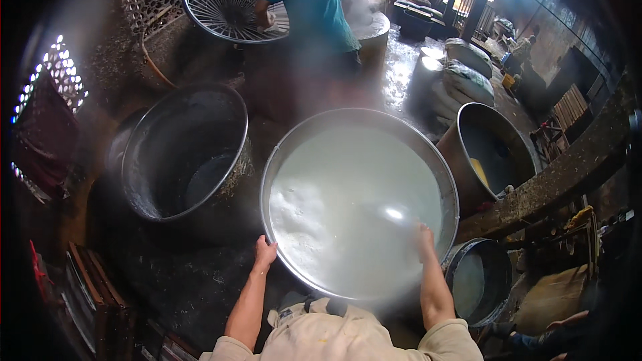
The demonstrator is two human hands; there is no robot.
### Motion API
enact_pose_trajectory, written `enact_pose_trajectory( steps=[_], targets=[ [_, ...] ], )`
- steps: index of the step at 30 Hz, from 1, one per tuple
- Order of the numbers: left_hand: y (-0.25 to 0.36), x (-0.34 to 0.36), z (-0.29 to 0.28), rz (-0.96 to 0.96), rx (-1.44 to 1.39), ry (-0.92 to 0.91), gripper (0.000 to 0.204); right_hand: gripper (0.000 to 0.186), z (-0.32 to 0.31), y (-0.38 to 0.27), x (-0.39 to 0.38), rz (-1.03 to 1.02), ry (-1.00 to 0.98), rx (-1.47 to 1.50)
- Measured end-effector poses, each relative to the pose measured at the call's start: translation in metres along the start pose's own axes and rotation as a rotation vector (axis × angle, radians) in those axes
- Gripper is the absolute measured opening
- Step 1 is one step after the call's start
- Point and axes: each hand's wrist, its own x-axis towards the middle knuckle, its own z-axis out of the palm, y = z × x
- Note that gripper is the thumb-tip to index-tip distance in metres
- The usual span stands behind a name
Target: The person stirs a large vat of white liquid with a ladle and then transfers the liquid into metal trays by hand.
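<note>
A wide round steel basin (348, 160) full of pale, cloudy liquid stands directly in front of me, with a bright patch on the liquid at the lower left. My left hand (265, 250) grips the basin's rim at the lower left. My right hand (425, 244) is at the right part of the basin, over the liquid, with its fingers curled. A hazy shiny shape beside those fingers is too blurred to identify, so what the hand holds cannot be made out.
Large vats stand left (175, 204) and right (460, 134), with a smaller tub (468, 281) lower right. A co-worker in teal (311, 10) works at a spoked ring (217, 0) behind steam. Sacks (465, 83) are stacked behind; a beam (575, 167) crosses the right side.
</note>
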Motion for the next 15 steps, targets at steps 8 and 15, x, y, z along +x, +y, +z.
enact_pose_trajectory(
  steps=[8,15],
  targets=[
    [-0.013,0.021,-0.02,-0.016,-0.037,-0.157,0.04,0.03,0.073,-0.021,-0.066,-0.132,-0.087,-0.016],
    [-0.028,0.036,-0.025,0.04,-0.056,-0.228,0.038,0.04,0.126,-0.062,-0.13,-0.247,-0.107,0.034]
  ],
)
